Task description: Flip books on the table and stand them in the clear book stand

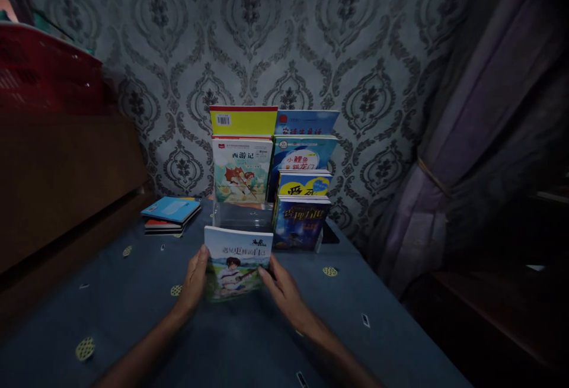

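Between my two hands is a book (pixel 239 263) with a pale blue and green cover, showing a figure playing a guitar. My left hand (pixel 194 276) grips its left edge, and my right hand (pixel 281 286) holds the right edge with the thumb on the cover. The book is upright, in front of a clear tiered rack (pixel 242 217). In the rack's left column stand a white-green book (pixel 243 170) and a yellow book (pixel 244 120) behind it. Its right column holds several books, with a dark blue one (pixel 300 225) in front.
A small stack of books (pixel 171 210) lies on the dark blue patterned cloth (pixel 249 340) at left. A red basket (pixel 48 68) sits on a brown wooden cabinet (pixel 66 186). Patterned wallpaper is behind, and a tied purple curtain (pixel 444 139) hangs at right.
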`<state>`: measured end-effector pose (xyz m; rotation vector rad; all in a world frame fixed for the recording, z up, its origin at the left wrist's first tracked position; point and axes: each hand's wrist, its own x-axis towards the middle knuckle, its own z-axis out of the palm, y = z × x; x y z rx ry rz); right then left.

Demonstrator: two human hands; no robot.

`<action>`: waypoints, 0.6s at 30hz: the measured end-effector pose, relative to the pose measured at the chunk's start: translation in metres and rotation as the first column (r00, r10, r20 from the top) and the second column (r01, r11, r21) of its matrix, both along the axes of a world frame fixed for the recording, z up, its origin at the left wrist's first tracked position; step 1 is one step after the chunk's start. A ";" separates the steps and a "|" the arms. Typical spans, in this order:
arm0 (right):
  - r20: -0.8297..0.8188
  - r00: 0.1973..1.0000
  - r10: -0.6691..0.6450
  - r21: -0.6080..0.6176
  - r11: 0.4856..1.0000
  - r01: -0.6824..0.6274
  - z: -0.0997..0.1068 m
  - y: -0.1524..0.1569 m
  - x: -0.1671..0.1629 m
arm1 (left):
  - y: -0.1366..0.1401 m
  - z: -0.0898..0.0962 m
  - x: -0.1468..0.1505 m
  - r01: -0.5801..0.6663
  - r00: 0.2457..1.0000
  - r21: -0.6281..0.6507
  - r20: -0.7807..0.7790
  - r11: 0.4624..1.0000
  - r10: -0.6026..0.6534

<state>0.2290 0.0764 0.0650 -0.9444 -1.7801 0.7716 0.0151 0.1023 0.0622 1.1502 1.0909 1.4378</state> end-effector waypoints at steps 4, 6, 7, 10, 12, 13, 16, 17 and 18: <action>0.027 1.000 0.010 -0.018 1.000 -0.009 0.004 -0.003 0.000 | -0.005 0.006 -0.011 0.122 0.970 0.128 -0.225 0.984 -0.091; 0.058 0.998 0.021 -0.017 1.000 -0.020 0.008 -0.001 0.003 | -0.004 0.013 -0.020 0.168 0.918 0.185 -0.386 0.968 -0.086; 0.066 0.997 0.027 -0.017 1.000 -0.026 0.010 0.001 0.004 | -0.003 0.017 -0.024 0.186 0.876 0.202 -0.478 0.961 -0.069; 0.067 0.997 0.031 -0.014 0.999 -0.030 0.012 0.013 0.005 | 0.006 0.032 -0.034 0.231 0.697 0.216 -0.717 0.949 -0.007; 0.080 0.997 0.015 -0.012 1.000 -0.014 0.018 0.025 0.004 | 0.016 0.046 -0.037 0.252 0.598 0.231 -0.800 0.940 0.036; 0.095 0.995 -0.005 0.003 1.000 0.005 0.023 0.031 0.004 | 0.022 0.055 -0.037 0.253 0.567 0.249 -0.821 0.935 0.066; 0.139 0.981 -0.137 0.151 0.982 0.115 0.053 0.051 0.002 | 0.040 0.088 -0.030 0.191 0.500 0.351 -0.839 0.917 0.217; 0.142 0.971 -0.192 0.217 0.963 0.158 0.065 0.058 0.001 | 0.045 0.100 -0.026 0.164 0.485 0.405 -0.827 0.899 0.284; 0.133 0.958 -0.255 0.284 0.936 0.210 0.077 0.064 0.000 | 0.049 0.111 -0.022 0.143 0.482 0.465 -0.804 0.874 0.349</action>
